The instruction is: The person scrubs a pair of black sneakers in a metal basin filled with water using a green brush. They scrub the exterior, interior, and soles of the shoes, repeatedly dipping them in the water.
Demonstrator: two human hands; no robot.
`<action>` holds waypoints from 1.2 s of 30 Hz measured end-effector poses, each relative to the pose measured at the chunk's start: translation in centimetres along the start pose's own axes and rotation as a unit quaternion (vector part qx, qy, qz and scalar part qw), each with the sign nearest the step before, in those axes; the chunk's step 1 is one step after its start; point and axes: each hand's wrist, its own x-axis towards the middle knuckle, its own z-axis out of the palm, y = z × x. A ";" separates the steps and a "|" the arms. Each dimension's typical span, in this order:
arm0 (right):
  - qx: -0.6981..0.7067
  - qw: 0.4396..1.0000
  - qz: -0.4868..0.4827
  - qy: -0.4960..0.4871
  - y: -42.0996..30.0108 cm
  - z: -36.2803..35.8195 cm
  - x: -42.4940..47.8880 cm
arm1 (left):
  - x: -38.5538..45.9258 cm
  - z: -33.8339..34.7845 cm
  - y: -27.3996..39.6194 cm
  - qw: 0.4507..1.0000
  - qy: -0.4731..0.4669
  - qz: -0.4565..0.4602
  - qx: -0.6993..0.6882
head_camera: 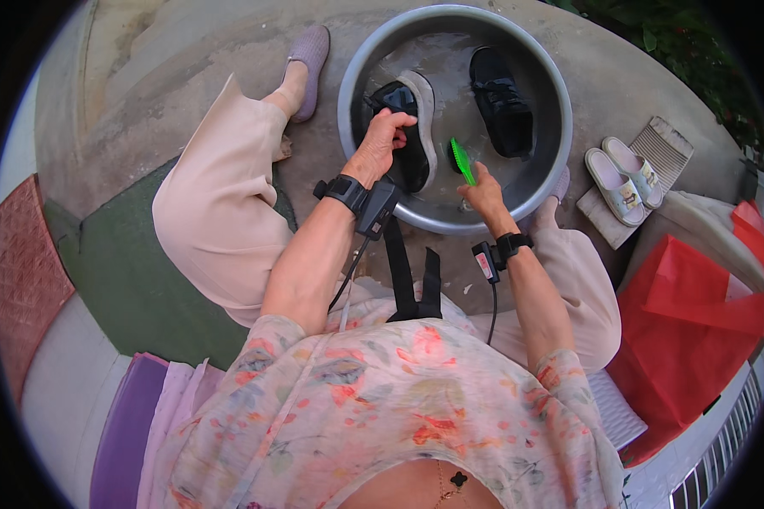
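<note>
A large round metal basin (350, 76) with water in it stands in front of me. My left hand (387, 137) is on a black shoe with a pale sole (428, 121), which lies tilted on its side at the basin's left; the fingers are bent over the upper, and the grip is partly hidden. In my right hand (482, 189) is the handle of a green scrub brush (461, 159) with dark bristles, held low over the basin's middle and apart from the shoe. A second black shoe (503, 105) lies in the water at the right.
Pale slippers with a printed picture (624, 178) rest on boards to the right, above a red bag (681, 318). Green plants (681, 51) grow at the upper right. A dark green mat (134, 254) lies at the left. My feet are either side of the basin.
</note>
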 end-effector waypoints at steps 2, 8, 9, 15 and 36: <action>0.054 0.998 -0.032 0.028 -1.4 -0.9 -1.6 | -0.2 0.4 0.4 0.998 -0.017 -0.059 -0.027; 0.112 0.972 -0.147 0.143 -7.2 -3.5 -8.2 | -0.9 3.7 -1.1 0.980 0.052 0.116 0.154; 0.067 0.968 -0.169 0.176 -7.9 -3.9 -9.6 | -0.3 4.1 -2.3 0.975 0.042 0.131 0.174; -0.225 0.934 -0.161 0.225 -8.7 -4.4 -8.3 | -2.0 6.5 -2.6 0.925 -0.024 0.170 0.340; 0.136 0.988 0.050 0.047 -4.9 -5.3 -2.0 | -2.8 6.8 1.1 0.997 -0.008 0.034 -0.062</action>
